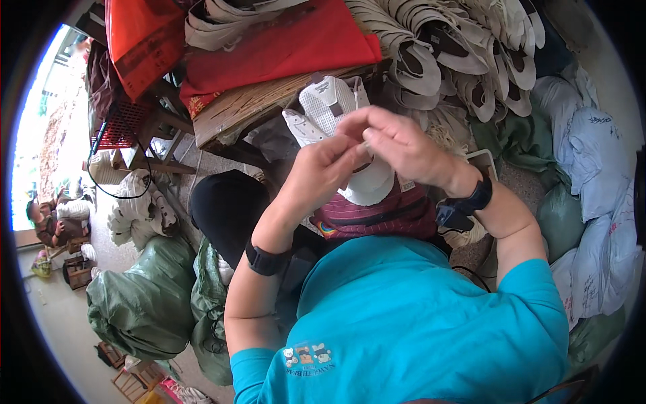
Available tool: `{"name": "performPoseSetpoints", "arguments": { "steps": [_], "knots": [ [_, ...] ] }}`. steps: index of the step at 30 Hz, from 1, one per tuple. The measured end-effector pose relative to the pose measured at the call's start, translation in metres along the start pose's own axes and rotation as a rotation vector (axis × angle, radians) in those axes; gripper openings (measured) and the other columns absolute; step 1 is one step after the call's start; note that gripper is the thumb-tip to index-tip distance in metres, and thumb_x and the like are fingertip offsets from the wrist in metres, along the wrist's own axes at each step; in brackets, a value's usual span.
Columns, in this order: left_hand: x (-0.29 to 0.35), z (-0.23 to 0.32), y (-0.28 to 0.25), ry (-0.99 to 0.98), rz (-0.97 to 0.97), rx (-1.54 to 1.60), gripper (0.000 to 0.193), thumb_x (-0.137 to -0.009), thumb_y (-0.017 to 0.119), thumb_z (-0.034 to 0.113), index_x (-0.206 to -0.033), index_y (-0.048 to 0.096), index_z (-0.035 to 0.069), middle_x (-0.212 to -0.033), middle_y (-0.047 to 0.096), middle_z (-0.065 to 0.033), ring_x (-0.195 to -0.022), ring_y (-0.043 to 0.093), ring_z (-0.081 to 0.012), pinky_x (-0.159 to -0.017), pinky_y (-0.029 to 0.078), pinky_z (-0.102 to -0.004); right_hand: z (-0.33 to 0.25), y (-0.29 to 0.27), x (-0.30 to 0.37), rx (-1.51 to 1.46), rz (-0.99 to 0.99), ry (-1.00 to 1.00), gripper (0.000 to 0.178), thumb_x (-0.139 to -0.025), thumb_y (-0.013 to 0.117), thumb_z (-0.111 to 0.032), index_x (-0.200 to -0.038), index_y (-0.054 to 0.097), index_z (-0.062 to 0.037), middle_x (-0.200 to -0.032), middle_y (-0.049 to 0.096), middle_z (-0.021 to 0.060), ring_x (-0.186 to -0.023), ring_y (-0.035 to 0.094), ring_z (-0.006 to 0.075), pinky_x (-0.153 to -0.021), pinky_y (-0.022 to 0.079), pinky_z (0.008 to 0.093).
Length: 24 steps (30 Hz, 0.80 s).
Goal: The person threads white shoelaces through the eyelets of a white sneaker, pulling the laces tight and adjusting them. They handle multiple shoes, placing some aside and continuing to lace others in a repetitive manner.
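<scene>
A white shoe upper (326,111) with a perforated tongue lies in front of me, over a maroon striped cloth (380,219) on my lap. Above its middle my left hand (323,172) is closed, thumb and fingertips pressed together. My right hand (404,148) is closed close beside it, its fingers bent in a pinch. The fingertips of both hands nearly meet. Something small and pale shows between them, too small to name. Part of the upper is hidden behind my hands.
Beyond my hands stands a wooden table (242,108) with a red cloth (282,54) on it. Stacked beige shoe uppers (464,54) hang at the far right. Green sacks (145,303) sit at my left and pale sacks (592,155) at my right. Another person (47,219) sits far left.
</scene>
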<state>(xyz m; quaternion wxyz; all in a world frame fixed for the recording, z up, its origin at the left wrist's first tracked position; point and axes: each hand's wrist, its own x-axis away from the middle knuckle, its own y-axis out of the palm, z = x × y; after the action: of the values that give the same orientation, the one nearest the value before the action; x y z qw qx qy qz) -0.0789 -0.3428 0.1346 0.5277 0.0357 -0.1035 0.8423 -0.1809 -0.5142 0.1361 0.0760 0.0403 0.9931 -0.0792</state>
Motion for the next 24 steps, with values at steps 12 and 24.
{"name": "performPoseSetpoints", "arguments": {
  "steps": [12,24],
  "knots": [
    [-0.002,-0.029,-0.007,-0.066,0.132,0.147,0.027,-0.102,0.055,0.024,-0.093,0.066,0.001,-0.073,0.058,0.0018,-0.067,0.051,-0.0059,-0.060,0.043,-0.0231,0.013,-0.014,-0.010,0.564,0.071,-0.102,0.009,-0.087,0.066,-0.008,-0.093,0.068,-0.0026,-0.091,0.067,0.0100,-0.089,0.063,0.0266,-0.078,0.051,0.0364],
    [-0.005,-0.049,0.006,0.197,0.472,-0.153,0.026,-0.082,0.079,0.011,-0.104,0.066,0.004,-0.077,0.050,0.0000,-0.065,0.048,-0.0106,-0.061,0.045,-0.0259,0.011,-0.018,-0.007,0.742,0.173,-0.141,0.007,-0.079,0.069,-0.013,-0.086,0.072,-0.0125,-0.086,0.062,0.0039,-0.089,0.060,0.0260,-0.076,0.051,0.0384]
  ]
}}
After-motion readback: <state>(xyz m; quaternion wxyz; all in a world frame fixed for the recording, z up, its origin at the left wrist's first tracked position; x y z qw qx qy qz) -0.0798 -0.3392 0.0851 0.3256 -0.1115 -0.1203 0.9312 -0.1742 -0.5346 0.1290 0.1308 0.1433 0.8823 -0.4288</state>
